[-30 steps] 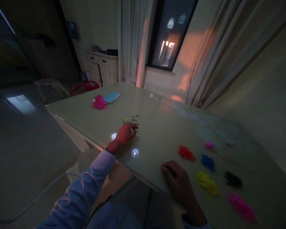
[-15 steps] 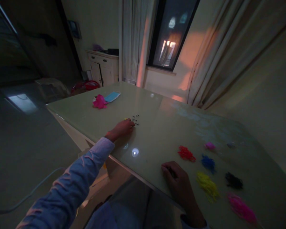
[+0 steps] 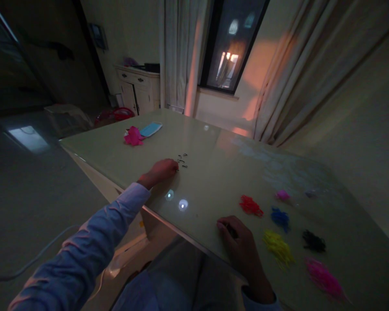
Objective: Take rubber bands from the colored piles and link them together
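My left hand (image 3: 162, 169) reaches over the table with its fingers pinched together, right beside several small black rubber bands (image 3: 182, 161). Whether a band sits between the fingertips is too small to tell. My right hand (image 3: 239, 238) rests near the table's front edge, fingers curled in and thumb against the forefinger; anything inside it is hidden. To its right lie loose piles of bands: red rubber bands (image 3: 250, 205), yellow rubber bands (image 3: 278, 248), blue rubber bands (image 3: 280, 218), black rubber bands (image 3: 314, 241) and pink rubber bands (image 3: 324, 277).
A blue face mask (image 3: 151, 129) and a crumpled pink piece (image 3: 134, 136) lie at the table's far left. Beyond the piles is a small pink lump (image 3: 282, 195). The glossy table (image 3: 207, 181) reflects lights. A white cabinet (image 3: 141, 90) stands behind.
My left hand has drawn back slightly to the left from the small black bands. A yellow bit seen beside it earlier no longer shows. My right hand stays by the front edge.
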Tool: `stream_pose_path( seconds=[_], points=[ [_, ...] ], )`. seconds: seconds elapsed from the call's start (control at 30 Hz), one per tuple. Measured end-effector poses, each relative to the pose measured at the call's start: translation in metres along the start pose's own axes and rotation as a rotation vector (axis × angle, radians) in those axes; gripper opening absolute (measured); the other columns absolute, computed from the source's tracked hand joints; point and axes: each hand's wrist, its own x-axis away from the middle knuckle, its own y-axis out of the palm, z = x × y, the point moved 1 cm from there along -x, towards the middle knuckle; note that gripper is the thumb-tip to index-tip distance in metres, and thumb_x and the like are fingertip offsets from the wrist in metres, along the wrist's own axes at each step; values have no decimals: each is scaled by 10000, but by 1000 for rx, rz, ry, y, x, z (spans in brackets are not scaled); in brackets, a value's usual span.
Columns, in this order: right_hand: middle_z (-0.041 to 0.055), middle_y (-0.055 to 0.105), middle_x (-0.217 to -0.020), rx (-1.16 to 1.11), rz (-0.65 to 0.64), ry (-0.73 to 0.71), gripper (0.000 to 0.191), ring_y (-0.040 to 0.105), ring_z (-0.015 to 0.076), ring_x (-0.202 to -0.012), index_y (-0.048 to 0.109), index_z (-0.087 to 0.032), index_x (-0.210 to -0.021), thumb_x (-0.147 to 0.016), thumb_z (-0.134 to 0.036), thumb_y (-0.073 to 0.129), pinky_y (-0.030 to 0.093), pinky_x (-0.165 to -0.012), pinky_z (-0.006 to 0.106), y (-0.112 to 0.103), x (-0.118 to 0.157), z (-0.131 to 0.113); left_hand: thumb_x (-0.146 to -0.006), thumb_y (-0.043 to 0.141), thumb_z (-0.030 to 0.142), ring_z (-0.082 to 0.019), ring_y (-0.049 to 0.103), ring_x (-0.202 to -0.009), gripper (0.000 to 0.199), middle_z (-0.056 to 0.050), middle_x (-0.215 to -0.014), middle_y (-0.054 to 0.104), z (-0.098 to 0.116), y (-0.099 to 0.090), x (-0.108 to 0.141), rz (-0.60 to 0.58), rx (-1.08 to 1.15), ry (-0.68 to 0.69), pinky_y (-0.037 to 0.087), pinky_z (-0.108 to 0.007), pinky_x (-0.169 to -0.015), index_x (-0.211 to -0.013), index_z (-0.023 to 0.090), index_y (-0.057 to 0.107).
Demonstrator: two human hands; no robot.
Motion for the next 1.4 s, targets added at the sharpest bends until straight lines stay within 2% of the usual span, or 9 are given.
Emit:
stream_pose_path(
  seconds=[0.17, 0.27, 0.33, 0.43, 0.6, 0.83, 0.97, 1.17, 1.4],
  points=[
    [50, 681, -819, 3, 4, -17, 222, 624, 184, -745, 687, -199, -866, -935, -343, 533, 475, -672, 273, -1, -1, -2, -793, 537, 154, -187, 642, -846, 254, -79, -956, 727, -6, 0, 2, 10, 11, 3, 471, -258, -757, -928, 186, 749],
    [47, 677, -807, 18, 11, -23, 218, 616, 180, -726, 687, -201, -864, -936, -336, 531, 470, -662, 271, -1, 0, -3, -790, 555, 162, -178, 632, -838, 216, -76, -949, 718, -3, -6, 7, 87, 104, 16, 471, -262, -771, -894, 179, 743],
    [47, 676, -806, 24, 10, -26, 219, 614, 180, -723, 686, -201, -864, -939, -335, 529, 466, -658, 271, -1, 0, -3, -784, 583, 193, -159, 616, -778, 181, -69, -925, 713, 5, -13, 14, 152, 245, 3, 473, -261, -741, -871, 174, 740],
    [47, 676, -803, 27, 11, -29, 214, 611, 180, -720, 684, -202, -870, -940, -335, 531, 466, -657, 274, -1, 1, -2, -785, 626, 291, -132, 575, -670, 194, -50, -835, 704, 24, -22, 32, 191, 577, -82, 458, -248, -641, -879, 161, 735],
    [48, 680, -802, 16, 18, -48, 198, 611, 180, -719, 677, -206, -866, -936, -323, 534, 467, -649, 273, 0, 1, -1, -714, 741, 375, -116, 555, -607, 302, -39, -758, 698, 67, -27, 60, 113, 1154, -215, 439, -244, -572, -919, 153, 742],
    [40, 676, -811, -5, 20, -39, 152, 601, 164, -722, 674, -195, -862, -920, -261, 550, 452, -664, 262, 1, 1, -4, -575, 866, 314, -68, 480, -538, 326, -16, -682, 645, 113, -12, 65, -24, 1544, -305, 376, -223, -515, -826, 137, 756],
    [40, 669, -800, -13, 24, -44, 144, 592, 161, -715, 671, -190, -850, -910, -245, 551, 439, -662, 266, 1, 0, -7, -521, 894, 284, -49, 471, -524, 341, -33, -722, 675, 137, -9, 62, -72, 1660, -319, 361, -213, -499, -783, 120, 749],
    [37, 672, -813, -29, 33, -55, 134, 587, 155, -716, 672, -195, -843, -894, -222, 551, 439, -660, 261, 3, -1, -6, -534, 888, 297, -48, 458, -513, 304, -7, -624, 629, 167, -13, 60, -130, 1692, -240, 349, -213, -498, -726, 115, 736],
    [28, 662, -811, -33, 37, -69, 121, 587, 148, -705, 651, -201, -847, -911, -223, 551, 444, -665, 256, 4, -1, -5, -515, 889, 259, -44, 458, -512, 279, -19, -686, 662, 189, -15, 57, -193, 1725, -234, 343, -212, -496, -713, 124, 745]
  ],
)
